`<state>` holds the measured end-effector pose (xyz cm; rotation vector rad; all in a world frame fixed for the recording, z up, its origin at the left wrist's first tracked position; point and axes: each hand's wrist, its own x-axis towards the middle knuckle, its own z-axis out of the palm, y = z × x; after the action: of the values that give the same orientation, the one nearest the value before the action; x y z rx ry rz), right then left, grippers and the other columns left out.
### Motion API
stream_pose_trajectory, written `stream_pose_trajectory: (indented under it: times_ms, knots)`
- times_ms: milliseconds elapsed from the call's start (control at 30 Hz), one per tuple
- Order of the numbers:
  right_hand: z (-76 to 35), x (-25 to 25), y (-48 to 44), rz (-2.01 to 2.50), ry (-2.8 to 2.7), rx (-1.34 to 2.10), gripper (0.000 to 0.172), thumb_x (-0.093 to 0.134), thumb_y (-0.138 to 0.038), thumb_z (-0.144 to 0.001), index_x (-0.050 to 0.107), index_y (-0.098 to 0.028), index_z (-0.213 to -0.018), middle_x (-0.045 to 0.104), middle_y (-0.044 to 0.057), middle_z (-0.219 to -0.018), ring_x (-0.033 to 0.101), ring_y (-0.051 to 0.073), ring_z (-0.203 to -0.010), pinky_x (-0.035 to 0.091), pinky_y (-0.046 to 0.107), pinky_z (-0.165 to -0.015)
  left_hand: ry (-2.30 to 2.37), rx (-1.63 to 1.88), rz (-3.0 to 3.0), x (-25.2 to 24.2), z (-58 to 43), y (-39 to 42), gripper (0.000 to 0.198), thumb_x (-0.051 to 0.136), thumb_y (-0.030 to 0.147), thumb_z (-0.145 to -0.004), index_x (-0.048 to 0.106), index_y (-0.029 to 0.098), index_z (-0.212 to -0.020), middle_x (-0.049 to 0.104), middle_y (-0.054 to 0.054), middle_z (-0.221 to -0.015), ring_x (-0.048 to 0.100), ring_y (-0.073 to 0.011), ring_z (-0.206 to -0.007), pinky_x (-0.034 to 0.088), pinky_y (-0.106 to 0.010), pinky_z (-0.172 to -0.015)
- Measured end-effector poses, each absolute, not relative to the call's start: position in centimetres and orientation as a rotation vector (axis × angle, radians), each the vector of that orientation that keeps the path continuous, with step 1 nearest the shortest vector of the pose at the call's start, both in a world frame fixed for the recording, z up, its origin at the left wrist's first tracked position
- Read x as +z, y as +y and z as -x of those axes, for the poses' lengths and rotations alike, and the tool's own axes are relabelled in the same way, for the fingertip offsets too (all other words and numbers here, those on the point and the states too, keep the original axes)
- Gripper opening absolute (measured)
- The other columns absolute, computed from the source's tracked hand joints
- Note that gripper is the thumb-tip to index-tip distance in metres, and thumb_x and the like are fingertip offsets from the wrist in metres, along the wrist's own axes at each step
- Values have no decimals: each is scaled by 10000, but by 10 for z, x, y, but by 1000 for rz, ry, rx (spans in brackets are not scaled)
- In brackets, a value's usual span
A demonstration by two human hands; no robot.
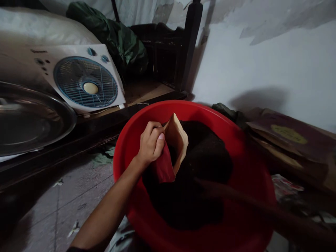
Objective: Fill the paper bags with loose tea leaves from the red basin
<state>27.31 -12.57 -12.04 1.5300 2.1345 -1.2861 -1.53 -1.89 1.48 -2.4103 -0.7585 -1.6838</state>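
My left hand (pixel 152 141) grips the edge of a red paper bag (pixel 164 164) with a tan inside. The bag's mouth gapes toward the right, tilted over a big red tub (pixel 252 168). Inside the tub lies a heap of dark, loose material (pixel 210 147), too dim to name. My right hand (pixel 210 189) reaches in from the lower right, low over the heap or touching it. Deep shadow hides its fingers, so I cannot make out what they hold.
A white box fan (pixel 90 87) stands on a ledge behind the tub, near a metal basin (pixel 39 136) at the left. Flat purple and brown packaging (pixel 288 134) is stacked on the right. Dark carved wood (pixel 168 52) rises behind, beside a green bundle (pixel 126 49).
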Motion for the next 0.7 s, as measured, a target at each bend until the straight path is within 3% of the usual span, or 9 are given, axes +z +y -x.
stream_pose_trajectory:
  times_ms: [133,267,333,400,500,567,700]
  knots:
    - [-264,-83,-112,-1224,2245,-1621,644,747,-504,-682,610,-212,-1240,653,61,-1238,604,284,-1158,476,377,-1012,-771,-1670,2435,14,13,-22,139,379,210,-972,517,195,-973,521,-57,-954,537,-161,-838,468,-305,-712]
    - [-271,-61,-109,-1529,2422,-1533,372,673,-402,-765,602,-211,-1076,672,22,-1059,633,225,-993,508,331,-898,-798,-1706,2413,17,14,-23,138,387,206,-974,521,198,-941,530,-54,-933,538,-158,-829,467,-301,-704]
    - [-277,-49,-110,-1829,2505,-1392,327,640,-413,-794,585,-217,-1050,660,31,-1032,630,225,-969,521,333,-855,-824,-1709,2408,20,16,-22,147,387,210,-978,525,200,-928,540,-51,-920,542,-158,-827,468,-301,-703]
    - [-279,-33,-112,-2143,2483,-1318,379,632,-480,-800,571,-233,-1080,642,38,-1003,631,212,-846,546,318,-685,-841,-1699,2426,23,17,-23,158,385,215,-982,531,201,-925,549,-50,-917,547,-158,-830,469,-301,-707]
    - [-266,2,-112,-2605,2460,-1377,463,664,-546,-774,538,-267,-1122,611,36,-987,582,163,-658,466,255,-439,-839,-1694,2469,25,17,-25,159,388,213,-987,534,199,-926,551,-44,-910,546,-151,-829,465,-292,-707]
    - [-246,28,-106,-2796,2587,-1547,442,664,-527,-796,505,-286,-1131,599,36,-1023,603,161,-703,480,240,-450,-839,-1683,2492,26,16,-27,156,391,215,-990,534,199,-928,550,-42,-912,544,-147,-828,465,-286,-708]
    - [-197,70,-85,-2629,2951,-1982,307,536,-480,-911,457,-318,-1160,603,21,-1073,654,182,-919,578,296,-674,-853,-1611,2535,24,13,-33,170,375,239,-999,538,202,-968,557,-48,-935,556,-154,-848,480,-288,-722]
